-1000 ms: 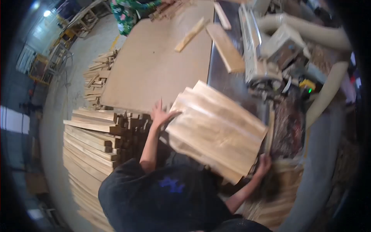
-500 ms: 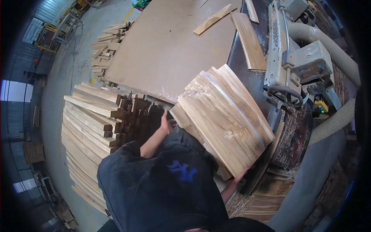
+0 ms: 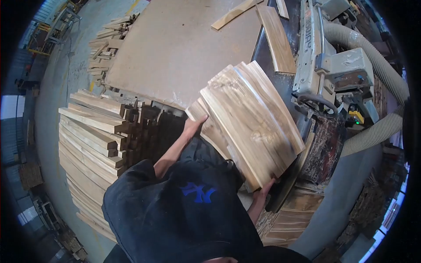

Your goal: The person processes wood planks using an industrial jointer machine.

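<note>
A stack of wooden boards (image 3: 252, 127) lies tilted across the near edge of the machine table, in front of my body. My left hand (image 3: 195, 125) grips its left end, the thumb over the top of a lower board. At the near right corner, my right hand (image 3: 265, 187) holds the boards' end, its fingers partly hidden beneath. The top boards are pale with brown grain and a knot. Lower boards stick out on the left side of the stack.
A tall pile of planks (image 3: 90, 149) stands on the floor at left. Offcuts (image 3: 103, 46) lie beyond it. A loose board (image 3: 276, 39) and a strip (image 3: 234, 15) rest on the table (image 3: 162, 52). The saw machine (image 3: 322, 65) with its hoses (image 3: 372, 133) stands at right.
My left hand has shifted onto the board edge, thumb now over the top. The stack has moved slightly toward me, relative to the table. The whole view has shifted a little.
</note>
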Demonstrator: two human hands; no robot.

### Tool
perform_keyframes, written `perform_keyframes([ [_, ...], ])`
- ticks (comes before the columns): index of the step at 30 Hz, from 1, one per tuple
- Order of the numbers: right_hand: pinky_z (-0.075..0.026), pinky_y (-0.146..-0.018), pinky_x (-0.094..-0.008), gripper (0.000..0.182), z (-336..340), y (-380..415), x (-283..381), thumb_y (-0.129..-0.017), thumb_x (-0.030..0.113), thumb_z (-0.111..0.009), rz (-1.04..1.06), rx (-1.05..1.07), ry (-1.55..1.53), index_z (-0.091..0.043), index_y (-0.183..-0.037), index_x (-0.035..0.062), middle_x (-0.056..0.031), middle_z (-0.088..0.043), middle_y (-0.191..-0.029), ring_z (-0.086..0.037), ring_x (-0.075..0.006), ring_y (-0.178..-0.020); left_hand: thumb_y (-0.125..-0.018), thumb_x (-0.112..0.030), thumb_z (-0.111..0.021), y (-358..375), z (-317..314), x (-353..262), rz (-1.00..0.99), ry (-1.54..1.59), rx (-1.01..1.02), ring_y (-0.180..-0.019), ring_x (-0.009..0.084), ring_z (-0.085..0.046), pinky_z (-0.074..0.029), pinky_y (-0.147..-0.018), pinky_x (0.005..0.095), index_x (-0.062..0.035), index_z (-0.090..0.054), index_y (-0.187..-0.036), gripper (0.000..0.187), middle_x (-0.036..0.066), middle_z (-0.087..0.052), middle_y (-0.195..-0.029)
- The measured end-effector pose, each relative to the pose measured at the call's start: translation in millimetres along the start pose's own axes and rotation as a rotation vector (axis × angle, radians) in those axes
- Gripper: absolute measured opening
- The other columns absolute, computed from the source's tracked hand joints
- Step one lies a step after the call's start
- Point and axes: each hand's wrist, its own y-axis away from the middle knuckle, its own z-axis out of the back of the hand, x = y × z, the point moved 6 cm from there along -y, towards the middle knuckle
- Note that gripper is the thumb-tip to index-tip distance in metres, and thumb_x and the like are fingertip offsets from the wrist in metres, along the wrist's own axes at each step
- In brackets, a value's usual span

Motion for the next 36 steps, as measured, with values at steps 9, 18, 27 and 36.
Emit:
perform_keyframes([
  [9,-0.023,-0.117,-0.0493,0.101,-164.6,93.5,22.6,-0.085,0.085,-0.018,-0.081,0.262,-0.042,-0.015,-0.156,0.0128,-0.0107,-0.019,-0.161,-0.025,-0.0314,-0.145,-0.073,-0.059,-0.078,-103.9,13.2,-165.4,-0.211,-0.36,0.001,-0.088,0.0223,-0.071,-0.056,-0.08,0.0348,0.0052,-0.069,-0.107,0.073,0.018,-0.072,-0.099],
  [18,-0.044,-0.102,-0.0334,0.03,-257.9,96.7,105.0,-0.097,0.016,-0.06,0.415,0.753,0.805,-0.063,-0.12,-0.0035,-0.0123,-0.064,-0.122,-0.059,-0.0195,-0.114,-0.078,-0.069,-0.064,-169.3,40.2,-162.0,-0.463,-0.916,-0.413,-0.132,0.0433,-0.04,-0.036,-0.106,0.0512,-0.0048,-0.048,-0.139,0.09,0.03,-0.046,-0.138],
  [27,-0.036,-0.107,-0.0366,0.071,-292.3,-128.5,202.0,-0.085,0.043,-0.072,0.922,0.094,1.012,-0.052,-0.131,-0.0062,-0.0246,-0.052,-0.134,-0.049,-0.0306,-0.126,-0.092,-0.048,-0.059,-183.7,64.0,-128.4,-0.544,-0.451,-0.208,-0.139,0.0382,-0.035,-0.031,-0.113,0.0454,-0.0027,-0.042,-0.145,0.072,0.021,-0.045,-0.146],
  [36,-0.021,-0.111,-0.062,0.12,-408.8,-44.3,104.6,-0.066,0.06,-0.08,0.671,0.161,1.224,-0.021,-0.146,-0.0082,-0.0343,-0.024,-0.148,-0.026,-0.0506,-0.137,-0.086,-0.067,-0.056,-165.8,103.9,-202.8,-0.207,-0.606,0.067,-0.134,0.0353,-0.045,-0.037,-0.11,0.0409,0.0025,-0.038,-0.145,0.093,0.026,-0.047,-0.142],
])
